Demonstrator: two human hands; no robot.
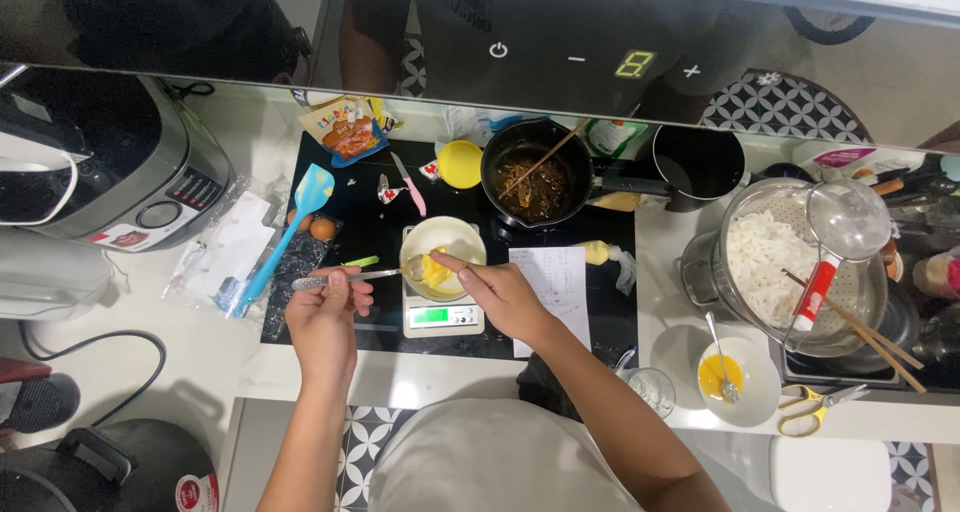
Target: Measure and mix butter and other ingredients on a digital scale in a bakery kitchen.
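My left hand (324,317) grips a metal spoon (350,276) by its handle, the bowl end reaching over a white bowl (443,238). That bowl stands on a small kitchen scale (443,317) with a green lit display and holds something yellow (438,272). My right hand (503,297) reaches in from the right, its forefinger touching the yellow stuff at the spoon's tip.
Behind the scale a black pot (535,177) of dark sauce holds chopsticks. A blue spatula (290,232), eggs (320,228), a knife (408,184) and a paper sheet (550,282) lie nearby. At right stand a colander of white noodles (770,257), a dish with yolk (722,374) and scissors (812,404). A rice cooker (100,167) sits left.
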